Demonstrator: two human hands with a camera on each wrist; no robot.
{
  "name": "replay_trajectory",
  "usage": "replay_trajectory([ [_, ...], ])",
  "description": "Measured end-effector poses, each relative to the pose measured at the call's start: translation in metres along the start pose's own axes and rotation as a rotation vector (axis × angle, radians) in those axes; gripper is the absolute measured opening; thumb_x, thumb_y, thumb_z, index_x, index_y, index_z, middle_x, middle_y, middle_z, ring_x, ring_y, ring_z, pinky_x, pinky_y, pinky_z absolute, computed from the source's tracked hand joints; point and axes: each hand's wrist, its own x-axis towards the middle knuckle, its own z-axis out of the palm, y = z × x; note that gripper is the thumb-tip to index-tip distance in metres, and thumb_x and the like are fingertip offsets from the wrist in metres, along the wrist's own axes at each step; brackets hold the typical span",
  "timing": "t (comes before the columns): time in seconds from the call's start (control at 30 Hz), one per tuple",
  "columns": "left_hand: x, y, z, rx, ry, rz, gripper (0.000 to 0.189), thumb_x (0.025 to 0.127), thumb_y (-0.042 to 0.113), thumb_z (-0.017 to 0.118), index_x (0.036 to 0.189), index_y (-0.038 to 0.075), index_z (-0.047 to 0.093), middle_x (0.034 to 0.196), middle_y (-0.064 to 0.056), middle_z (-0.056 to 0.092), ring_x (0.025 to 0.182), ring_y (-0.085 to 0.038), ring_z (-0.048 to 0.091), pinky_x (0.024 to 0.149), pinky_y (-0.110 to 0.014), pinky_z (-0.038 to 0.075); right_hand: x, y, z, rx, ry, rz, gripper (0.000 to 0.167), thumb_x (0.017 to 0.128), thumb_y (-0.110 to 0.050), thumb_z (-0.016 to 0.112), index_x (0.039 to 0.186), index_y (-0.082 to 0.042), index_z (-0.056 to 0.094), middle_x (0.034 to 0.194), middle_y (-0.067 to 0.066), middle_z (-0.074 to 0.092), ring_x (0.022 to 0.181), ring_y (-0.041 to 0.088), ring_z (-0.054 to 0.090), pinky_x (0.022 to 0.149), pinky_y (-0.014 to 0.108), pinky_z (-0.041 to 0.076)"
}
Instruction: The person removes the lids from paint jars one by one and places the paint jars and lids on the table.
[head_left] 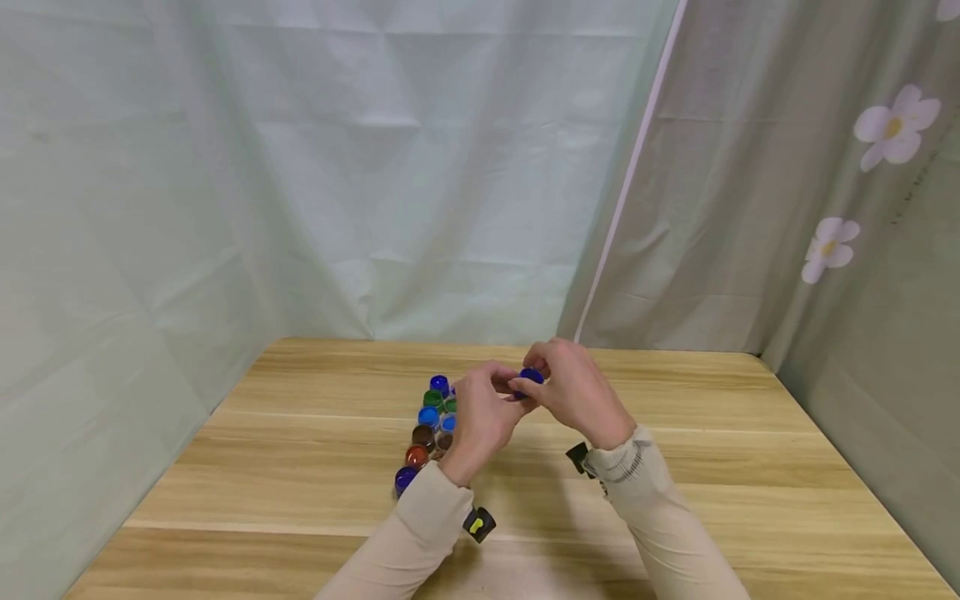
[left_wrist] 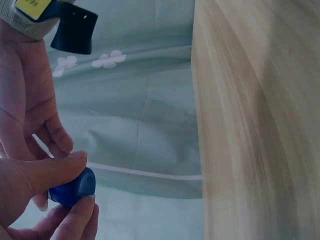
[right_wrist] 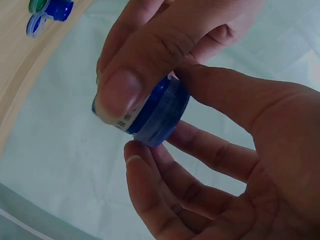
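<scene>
Above the table, both hands meet around a small blue paint pot (head_left: 531, 377). My left hand (head_left: 483, 414) grips the pot's labelled body, its thumb lying across the white label in the right wrist view. The right hand (head_left: 573, 390) holds the translucent blue lid (right_wrist: 162, 117) between thumb and curled fingers. That lid sits on the pot. In the left wrist view the left hand (left_wrist: 30, 192) pinches the blue pot (left_wrist: 75, 189), with the right hand (left_wrist: 30, 100) behind it.
Left of the hands, a column of small paint pots runs along the wooden table (head_left: 262, 467): blue (head_left: 438, 384), green (head_left: 432, 400), light blue (head_left: 428, 417), brown (head_left: 423, 437), orange-red (head_left: 416, 456) and dark blue (head_left: 405, 479). The left arm partly hides pieces beside them. Curtains (head_left: 450, 167) surround the table.
</scene>
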Motion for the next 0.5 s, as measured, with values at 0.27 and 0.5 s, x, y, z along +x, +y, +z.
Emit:
replay_trajectory([
  [0.27, -0.0008, -0.0019, 0.0009, 0.018, 0.008, -0.006, 0.023, 0.076, 0.017, 0.09, 0.089, 0.008, 0.074, 0.081, -0.008, 0.077, 0.073, -0.016, 0.072, 0.063, -0.03, 0.057, -0.0004, -0.002, -0.0011, 0.015, -0.032, -0.022, 0.013, 0.086, -0.016, 0.084, 0.095, -0.008, 0.078, 0.09, 0.003, 0.071, 0.081, 0.018, 0.064, 0.071, 0.031, 0.052],
  [0.5, 0.0026, -0.0026, -0.003, 0.012, -0.051, -0.016, 0.025, 0.077, 0.019, 0.091, 0.093, 0.007, 0.076, 0.086, -0.009, 0.078, 0.08, -0.02, 0.075, 0.067, -0.031, 0.061, -0.0018, 0.0004, -0.0054, 0.07, -0.091, -0.093, 0.016, 0.087, -0.004, 0.079, 0.102, -0.007, 0.077, 0.099, 0.004, 0.073, 0.094, 0.021, 0.07, 0.083, 0.038, 0.058],
])
